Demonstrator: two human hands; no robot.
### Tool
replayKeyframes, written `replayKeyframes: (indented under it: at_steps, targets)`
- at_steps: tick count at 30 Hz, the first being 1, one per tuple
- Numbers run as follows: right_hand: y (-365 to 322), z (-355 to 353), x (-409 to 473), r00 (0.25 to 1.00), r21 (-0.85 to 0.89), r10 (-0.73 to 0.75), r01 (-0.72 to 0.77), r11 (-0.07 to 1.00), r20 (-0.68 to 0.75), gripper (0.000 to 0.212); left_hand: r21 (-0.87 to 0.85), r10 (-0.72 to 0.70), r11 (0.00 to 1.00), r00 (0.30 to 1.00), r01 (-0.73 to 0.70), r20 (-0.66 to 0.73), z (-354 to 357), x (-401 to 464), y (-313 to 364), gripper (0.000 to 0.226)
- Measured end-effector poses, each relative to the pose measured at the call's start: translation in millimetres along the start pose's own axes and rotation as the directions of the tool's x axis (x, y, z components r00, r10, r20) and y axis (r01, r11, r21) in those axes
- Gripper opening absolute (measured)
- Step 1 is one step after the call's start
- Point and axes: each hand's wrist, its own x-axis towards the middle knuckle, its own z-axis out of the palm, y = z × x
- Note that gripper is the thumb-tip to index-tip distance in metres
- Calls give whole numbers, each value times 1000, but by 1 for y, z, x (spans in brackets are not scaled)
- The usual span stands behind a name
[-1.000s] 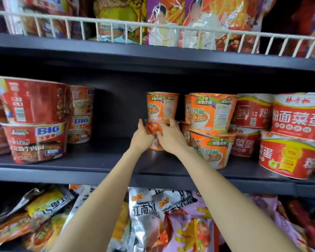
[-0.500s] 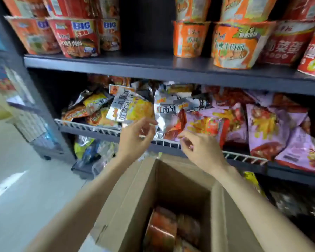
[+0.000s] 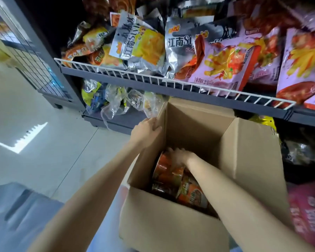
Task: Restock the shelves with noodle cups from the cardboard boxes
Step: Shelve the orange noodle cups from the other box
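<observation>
Inside an open cardboard box (image 3: 171, 226) on the shop floor, orange noodle cups (image 3: 191, 192) lie on their sides, long axes running roughly toward the shelving, foil lids facing the box's left wall. Only two or three cups show; the rest sit hidden in shadow and behind the near wall and forearm. At the top cup (image 3: 166, 169) the right hand (image 3: 178, 156) reaches down, fingers curled over its upper edge, their tips out of sight behind it. Higher up, the left hand (image 3: 146, 130) grips the raised left flap, thumb inside and fingers outside, just above the cups. Beyond the box, snack bags (image 3: 220, 64) crowd a shelf behind a white wire rail (image 3: 171, 83), blurred at the right edge.
</observation>
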Motion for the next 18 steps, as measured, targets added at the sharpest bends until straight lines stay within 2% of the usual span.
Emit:
replayKeyframes:
  at_steps: [5,9,12,15,17,18]
  targets:
    - [-10,25,14,999,35,-34,34,999,3,116,2,38,999,996,-38,-83,2,1,0,12]
    - [-1,-14,-2,998,24,-65,64,998,15,132,-19,11,1000,997,-13,-80,4,0,0,14]
    - [13,-56,-38,989,49,-63,70,996,-135,131,-44,-8,999,998,5,-69,6,2,-4,21]
    - [36,-77,-93,939,148,-4,59,987,-345,135,-20,19,1000,996,-21,-88,5,3,-7,41]
    - [49,-78,-127,877,283,70,77,956,-475,135,96,170,983,969,-154,-181,2,2,-7,43]
    - [54,-76,-142,841,354,105,108,929,-531,134,165,289,953,928,-255,-235,-1,1,-4,41]
